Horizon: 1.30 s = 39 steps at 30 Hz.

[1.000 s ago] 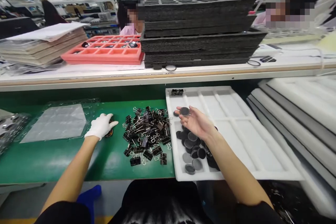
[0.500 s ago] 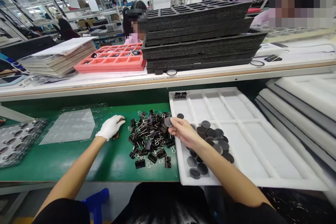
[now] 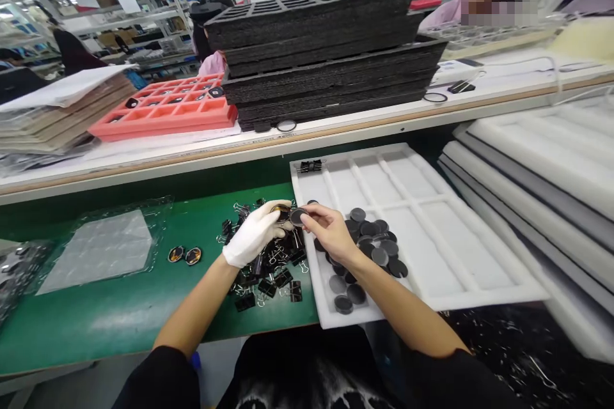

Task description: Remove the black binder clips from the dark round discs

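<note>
My left hand [image 3: 254,233], in a white glove, is closed on a small round part [image 3: 281,211] with a dark rim and amber inside. My bare right hand [image 3: 330,230] pinches a dark grey disc [image 3: 298,216] right beside that part; whether the two touch I cannot tell. Beneath both hands spreads a heap of black binder clips [image 3: 275,271] on the green table mat. Several more dark discs [image 3: 369,230] lie in the white foam tray [image 3: 460,246], close to my right forearm. Two round parts with amber insides [image 3: 193,256] rest on the mat to the left.
Left on the mat lies a clear plastic blister tray [image 3: 103,249]. Behind, the raised shelf [image 3: 345,118] carries black foam trays [image 3: 330,64], a red compartment tray [image 3: 167,112] and a stack of sheets. White and grey foam sheets [image 3: 522,204] are piled at right. Co-workers sit beyond.
My left hand has moved right from the mat to above the clips, bringing a round part to the disc in my right hand. The camera view has shifted to the right.
</note>
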Motion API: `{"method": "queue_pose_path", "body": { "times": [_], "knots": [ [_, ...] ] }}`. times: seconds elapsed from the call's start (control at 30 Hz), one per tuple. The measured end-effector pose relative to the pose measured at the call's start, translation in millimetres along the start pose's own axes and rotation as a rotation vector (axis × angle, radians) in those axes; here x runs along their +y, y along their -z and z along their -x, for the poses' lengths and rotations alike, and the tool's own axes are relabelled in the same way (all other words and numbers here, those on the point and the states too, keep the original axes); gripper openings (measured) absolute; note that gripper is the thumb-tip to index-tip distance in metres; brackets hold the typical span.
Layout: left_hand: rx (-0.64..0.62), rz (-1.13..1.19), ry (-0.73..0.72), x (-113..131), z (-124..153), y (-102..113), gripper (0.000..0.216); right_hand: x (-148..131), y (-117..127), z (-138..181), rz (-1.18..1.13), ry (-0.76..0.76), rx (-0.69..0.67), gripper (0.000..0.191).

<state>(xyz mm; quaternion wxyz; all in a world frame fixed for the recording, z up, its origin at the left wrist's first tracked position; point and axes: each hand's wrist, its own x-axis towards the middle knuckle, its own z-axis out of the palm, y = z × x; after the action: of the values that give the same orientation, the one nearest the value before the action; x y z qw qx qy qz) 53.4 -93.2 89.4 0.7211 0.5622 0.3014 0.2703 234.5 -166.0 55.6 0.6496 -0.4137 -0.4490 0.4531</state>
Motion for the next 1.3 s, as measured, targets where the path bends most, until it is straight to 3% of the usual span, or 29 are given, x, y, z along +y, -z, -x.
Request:
{"method": "queue_pose_path", "body": {
  "times": [0.1, 0.2, 0.37, 0.47, 0.57, 0.7, 0.77, 0.87, 0.93, 0.97, 1.03, 1.13, 1.2, 1.3],
  "knots": [
    [0.064, -0.485, -0.161, -2, -11, -6, 0.033, -2, 3, -2, 0.044, 0.015, 0.041, 0.037],
    [0.108, -0.759, -0.252, -5, -16, -10, 0.033, -3, 0, -2, 0.147, 0.019, 0.093, 0.032],
    [-0.035, -0.878, -0.206, -6, -14, -8, 0.047, 0, 5, -5, 0.318, 0.026, 0.125, 0.02],
    [-0.174, -0.868, -0.207, -2, -11, -3, 0.058, 3, 14, -9, 0.304, -0.046, 0.056, 0.03],
    [-0.213, -0.912, -0.191, -1, -8, -3, 0.061, 5, 19, -11, 0.234, -0.139, -0.009, 0.042],
    [-0.132, -1.042, -0.189, -1, -1, -3, 0.062, 4, 17, -10, 0.263, -0.17, -0.127, 0.031],
    [-0.069, -1.116, -0.224, 3, 0, 7, 0.058, 4, 15, -8, 0.248, -0.184, -0.172, 0.026],
    [0.276, -1.268, -0.215, 14, -7, 44, 0.043, 7, 14, -6, 0.156, -0.243, -0.158, 0.031],
    [0.545, -1.402, -0.056, 17, -16, 79, 0.049, 9, 15, -6, 0.097, -0.292, -0.143, 0.035],
    [0.578, -1.453, 0.065, 17, -21, 97, 0.05, 10, 15, -6, 0.074, -0.314, -0.14, 0.038],
    [0.45, -1.483, 0.207, 13, -28, 125, 0.048, 12, 15, -6, 0.043, -0.344, -0.134, 0.041],
    [0.277, -1.438, 0.125, 5, -26, 142, 0.046, 11, 15, -5, 0.048, -0.344, -0.15, 0.042],
    [0.333, -1.429, 0.02, 4, -16, 133, 0.048, 9, 14, -3, 0.07, -0.322, -0.175, 0.042],
    [0.432, -1.363, -0.23, 2, 6, 96, 0.049, 5, 9, 0, 0.078, -0.27, -0.242, 0.039]
  ]
}}
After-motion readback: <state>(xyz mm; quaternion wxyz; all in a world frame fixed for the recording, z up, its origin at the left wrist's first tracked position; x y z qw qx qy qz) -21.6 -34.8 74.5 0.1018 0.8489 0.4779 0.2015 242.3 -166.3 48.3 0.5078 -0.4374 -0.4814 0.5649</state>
